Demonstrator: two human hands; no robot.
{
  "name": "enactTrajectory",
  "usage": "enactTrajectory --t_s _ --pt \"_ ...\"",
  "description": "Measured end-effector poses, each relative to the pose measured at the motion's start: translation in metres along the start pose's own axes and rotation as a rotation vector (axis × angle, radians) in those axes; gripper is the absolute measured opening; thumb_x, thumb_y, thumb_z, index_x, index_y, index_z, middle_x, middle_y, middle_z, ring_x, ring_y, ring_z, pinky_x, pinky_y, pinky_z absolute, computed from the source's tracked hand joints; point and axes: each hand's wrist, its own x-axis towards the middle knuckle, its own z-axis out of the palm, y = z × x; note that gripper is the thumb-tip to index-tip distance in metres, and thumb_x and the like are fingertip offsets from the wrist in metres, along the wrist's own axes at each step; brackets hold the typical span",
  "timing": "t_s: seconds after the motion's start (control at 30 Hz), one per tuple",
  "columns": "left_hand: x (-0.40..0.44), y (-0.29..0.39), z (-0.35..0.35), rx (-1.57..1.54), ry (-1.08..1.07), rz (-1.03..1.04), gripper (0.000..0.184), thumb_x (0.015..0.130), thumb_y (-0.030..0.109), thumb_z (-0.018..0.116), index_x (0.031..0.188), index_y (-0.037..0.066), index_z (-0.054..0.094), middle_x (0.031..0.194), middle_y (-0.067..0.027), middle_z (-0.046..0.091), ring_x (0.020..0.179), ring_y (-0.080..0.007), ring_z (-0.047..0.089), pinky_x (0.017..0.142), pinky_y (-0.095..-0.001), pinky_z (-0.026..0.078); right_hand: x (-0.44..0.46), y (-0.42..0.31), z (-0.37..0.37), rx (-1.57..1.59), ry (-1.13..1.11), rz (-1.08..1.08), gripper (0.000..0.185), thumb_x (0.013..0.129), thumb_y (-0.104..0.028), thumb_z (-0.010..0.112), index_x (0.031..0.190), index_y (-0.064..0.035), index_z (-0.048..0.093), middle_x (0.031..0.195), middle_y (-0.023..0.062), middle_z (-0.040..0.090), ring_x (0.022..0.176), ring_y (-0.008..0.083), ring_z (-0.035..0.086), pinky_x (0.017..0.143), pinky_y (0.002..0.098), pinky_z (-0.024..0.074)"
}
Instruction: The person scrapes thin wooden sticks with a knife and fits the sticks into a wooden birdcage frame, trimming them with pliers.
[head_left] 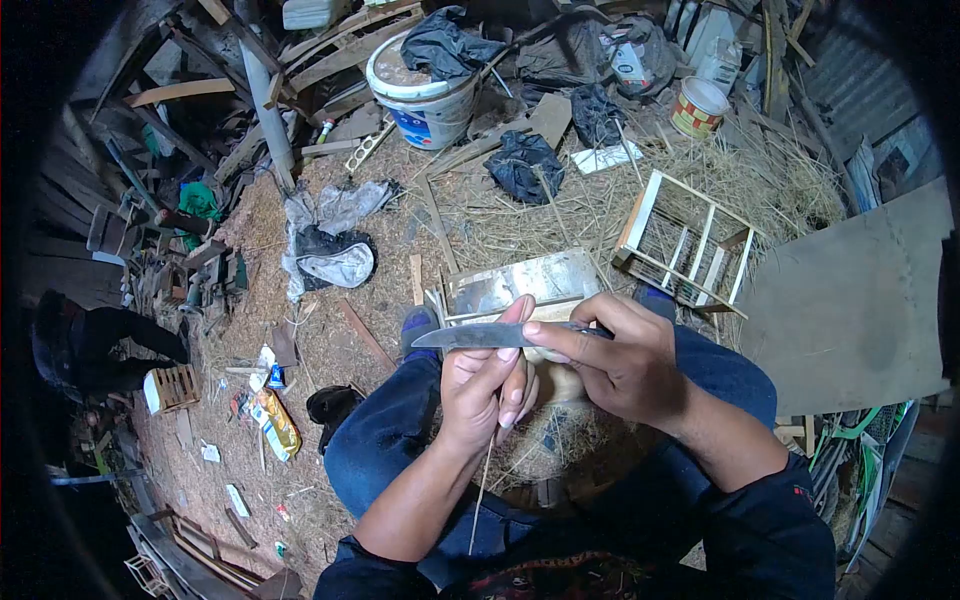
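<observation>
My right hand (620, 355) is wrapped round the handle of a knife (470, 336), its index finger stretched along the blade. The broad grey blade lies crosswise, its tip to the left. My left hand (485, 385) is closed just below the blade, fingers touching the metal. From its grip a thin strip of wood or bamboo (483, 490) hangs down toward my lap. The upper end of the strip is hidden by fingers and blade. Beyond the hands, a metal-faced board (530, 283) lies between my feet.
A slatted wooden frame (690, 240) stands at right, beside a large flat sheet (850, 300). Farther off are a white bucket (425, 105), a small tub (700, 105) and black plastic bags (525, 165). Straw and shavings cover the ground. Another person (110, 340) is at far left.
</observation>
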Motion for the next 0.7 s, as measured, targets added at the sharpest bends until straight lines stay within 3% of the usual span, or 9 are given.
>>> enactTrajectory --t_s 0.3,0.47,0.7 --pt "0.002 -0.001 0.002 0.035 0.014 -0.004 0.044 0.111 0.012 0.047 0.153 -0.002 0.047 0.055 0.0012 0.05 0.04 -0.0068 0.041 0.043 -0.0239 0.037 0.001 0.005 -0.002 -0.026 0.02 0.009 0.041 0.083 -0.007 0.073 0.119 -0.0268 0.079 0.081 0.0035 0.064 0.067 0.0205 0.066 0.058 0.0329 0.0533" --pt "-0.003 -0.004 -0.001 0.011 -0.076 -0.01 0.043 0.111 0.012 0.047 0.153 0.002 0.049 0.055 0.0015 0.049 0.039 -0.0065 0.04 0.043 -0.0234 0.037 0.005 0.025 -0.01 -0.06 0.156 0.146 0.036 0.084 -0.006 0.072 0.115 -0.0225 0.081 0.073 0.0028 0.063 0.062 0.0173 0.064 0.052 0.0325 0.0516" --pt "-0.002 -0.003 0.0 -0.05 -0.015 -0.003 0.046 0.111 0.012 0.046 0.155 -0.002 0.043 0.058 0.0013 0.051 0.04 -0.0067 0.041 0.042 -0.0236 0.036 -0.003 -0.002 -0.001 0.028 0.016 0.01 0.045 0.086 -0.011 0.075 0.126 -0.0298 0.074 0.079 0.003 0.064 0.064 0.0203 0.065 0.055 0.0325 0.0516"
